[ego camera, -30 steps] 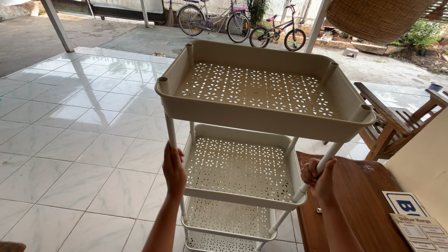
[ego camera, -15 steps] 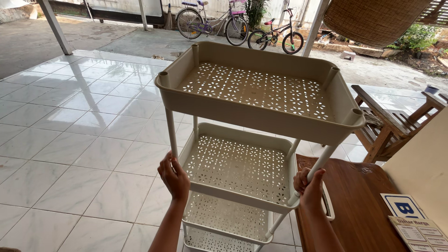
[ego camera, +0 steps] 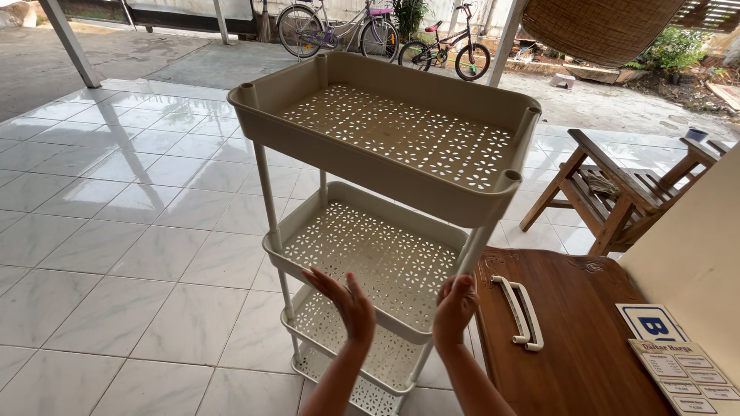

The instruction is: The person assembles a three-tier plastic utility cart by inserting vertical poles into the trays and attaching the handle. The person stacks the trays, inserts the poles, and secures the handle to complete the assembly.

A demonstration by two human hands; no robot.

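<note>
A beige three-tier plastic trolley with perforated trays (ego camera: 385,154) is seen standing on the white tiled floor (ego camera: 116,254), beside a brown wooden counter (ego camera: 570,331). The left hand (ego camera: 347,304) is held open, fingers spread, before the middle tray. The right hand (ego camera: 456,306) is loosely curled by the near right post, contact unclear. A white handle (ego camera: 518,312) is laid on the counter.

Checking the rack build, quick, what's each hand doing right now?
Left hand: open, holding nothing, beside the middle tray.
Right hand: loosely curled, empty, near the corner post.
</note>
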